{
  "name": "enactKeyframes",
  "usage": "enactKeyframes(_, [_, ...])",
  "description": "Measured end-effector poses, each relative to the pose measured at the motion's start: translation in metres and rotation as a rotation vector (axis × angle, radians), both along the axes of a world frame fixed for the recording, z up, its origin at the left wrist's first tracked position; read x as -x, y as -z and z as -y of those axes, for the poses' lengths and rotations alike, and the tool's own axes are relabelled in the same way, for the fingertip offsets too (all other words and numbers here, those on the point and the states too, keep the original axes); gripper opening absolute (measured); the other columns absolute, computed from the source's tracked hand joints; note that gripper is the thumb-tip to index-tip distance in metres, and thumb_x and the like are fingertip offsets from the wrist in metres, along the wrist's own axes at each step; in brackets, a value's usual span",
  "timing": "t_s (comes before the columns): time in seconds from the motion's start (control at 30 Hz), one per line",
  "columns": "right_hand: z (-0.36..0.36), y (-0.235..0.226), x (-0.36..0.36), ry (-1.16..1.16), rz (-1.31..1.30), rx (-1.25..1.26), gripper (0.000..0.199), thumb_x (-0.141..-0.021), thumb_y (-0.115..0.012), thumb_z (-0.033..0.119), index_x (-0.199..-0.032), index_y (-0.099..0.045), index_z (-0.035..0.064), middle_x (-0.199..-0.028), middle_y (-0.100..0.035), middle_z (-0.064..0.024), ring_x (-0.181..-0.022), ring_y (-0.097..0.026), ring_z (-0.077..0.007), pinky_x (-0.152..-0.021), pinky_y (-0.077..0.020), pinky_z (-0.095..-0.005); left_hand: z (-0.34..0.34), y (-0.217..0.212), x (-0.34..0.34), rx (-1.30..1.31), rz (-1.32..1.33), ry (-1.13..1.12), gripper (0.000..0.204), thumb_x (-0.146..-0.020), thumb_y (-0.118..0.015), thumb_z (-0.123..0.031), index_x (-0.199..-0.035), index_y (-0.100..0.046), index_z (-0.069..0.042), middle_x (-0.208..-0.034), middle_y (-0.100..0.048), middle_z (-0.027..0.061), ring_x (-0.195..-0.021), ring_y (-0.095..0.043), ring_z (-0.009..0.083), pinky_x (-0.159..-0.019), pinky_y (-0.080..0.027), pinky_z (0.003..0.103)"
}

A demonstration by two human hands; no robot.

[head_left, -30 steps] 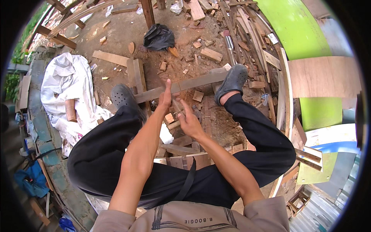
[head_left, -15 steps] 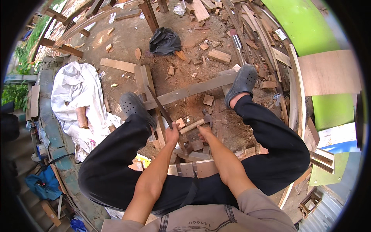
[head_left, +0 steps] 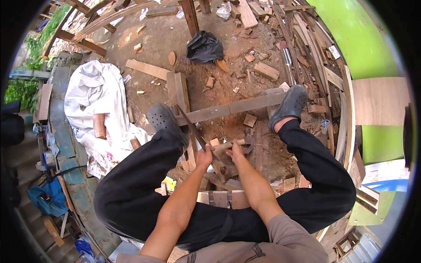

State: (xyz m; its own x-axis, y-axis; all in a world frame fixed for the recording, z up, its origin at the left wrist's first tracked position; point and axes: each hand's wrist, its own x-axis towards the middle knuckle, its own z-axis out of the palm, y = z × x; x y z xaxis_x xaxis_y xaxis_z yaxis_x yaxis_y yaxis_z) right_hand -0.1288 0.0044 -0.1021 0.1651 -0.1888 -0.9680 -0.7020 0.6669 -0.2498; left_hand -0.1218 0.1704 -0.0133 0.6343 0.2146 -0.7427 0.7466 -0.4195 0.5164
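Note:
My left hand [head_left: 205,157] is closed around a long, narrow dark strip [head_left: 191,126] that slants up and leftward past my left shoe. Whether it is wood or metal I cannot tell. My right hand [head_left: 237,150], also closed, grips a light, round wooden handle [head_left: 224,146] lying crosswise between both hands. A dark, curved hammer head [head_left: 249,143] shows by the handle's right end; whether the two are joined is unclear. Below my hands sit short wood blocks [head_left: 228,172], partly hidden by my arms. A long plank [head_left: 245,105] runs across the ground between my shoes.
A white cloth sack [head_left: 94,87] lies at left beside a low block wall [head_left: 66,149]. Ahead are a black plastic bag [head_left: 205,46] and scattered wood offcuts [head_left: 266,71]. Long boards [head_left: 307,48] are piled along the right, next to green panels [head_left: 359,35].
The whole view has shifted, so the ground things appear farther right. The light handle has slid rightward between my hands, its right end now showing past my right fingers. Both hands keep their hold.

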Motion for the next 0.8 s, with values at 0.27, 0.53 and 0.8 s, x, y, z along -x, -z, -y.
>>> enactKeyframes(0.27, [0.066,-0.008,-0.027,0.663,0.067,-0.261,0.009,-0.083,-0.056,0.013,-0.082,-0.048,0.0103,-0.074,-0.053,-0.0045,-0.065,-0.055,-0.0241,-0.059,-0.0532,-0.0391,0.025,-0.042,-0.008,-0.149,0.018,0.163,0.059,-0.104,-0.039,-0.052,-0.104,-0.08,-0.009,-0.105,-0.074,0.0226,-0.107,-0.069,0.0408,-0.097,-0.05,0.047])
enactKeyframes(0.53, [0.062,-0.123,-0.039,-0.15,0.111,0.036,0.011,-0.096,-0.062,0.011,-0.099,-0.052,0.0045,-0.072,-0.052,-0.0047,-0.055,-0.051,-0.0165,-0.046,-0.0447,-0.0344,0.022,-0.034,-0.007,-0.197,-0.004,0.246,0.065,-0.104,-0.036,-0.054,-0.115,-0.072,-0.001,-0.111,-0.07,0.03,-0.111,-0.065,0.0471,-0.098,-0.049,0.054])
enactKeyframes(0.8, [0.046,-0.333,-0.114,-0.417,0.97,0.686,0.022,-0.096,-0.071,0.023,-0.095,-0.058,0.0053,-0.062,-0.052,0.0001,-0.048,-0.051,-0.0114,-0.044,-0.0415,-0.0297,0.028,-0.04,-0.006,-0.242,-0.037,0.225,0.068,-0.104,-0.038,-0.054,-0.113,-0.072,0.004,-0.113,-0.069,0.0329,-0.112,-0.065,0.0477,-0.099,-0.049,0.054])
